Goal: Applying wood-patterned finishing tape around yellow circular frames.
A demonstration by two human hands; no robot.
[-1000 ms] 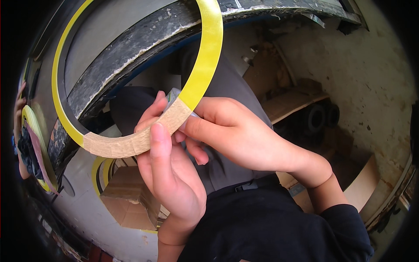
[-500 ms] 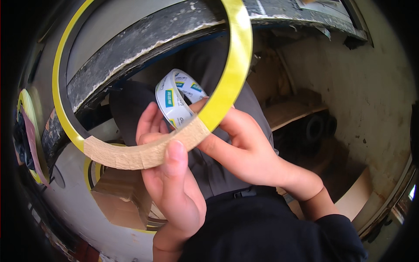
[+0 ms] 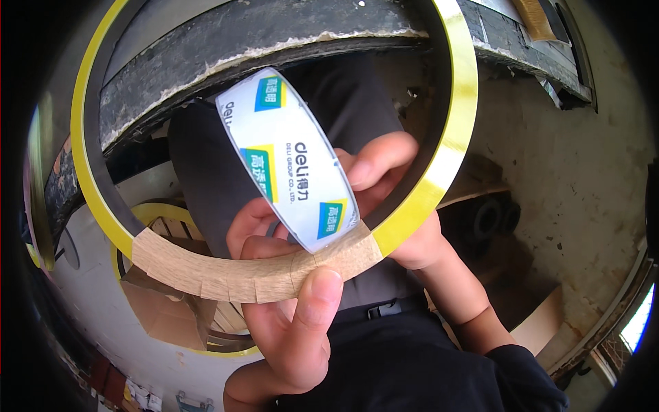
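White roll (image 3: 278, 130) at ring's (image 3: 461, 96) inner edge

The upper frame edge is cropping the large yellow-and-black ring (image 3: 463, 96); the white printed tape roll (image 3: 292, 161) is partly hiding the bare right hand (image 3: 420, 240).

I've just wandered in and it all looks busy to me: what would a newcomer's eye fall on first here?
Probably the big yellow ring, filling the upper middle, its tan section pinched at the bottom by the left hand. Next comes the shiny white roll with colourful labels, seen within the ring's outline, at the right hand's fingers. Behind them, a worn dark bench edge crosses the top.
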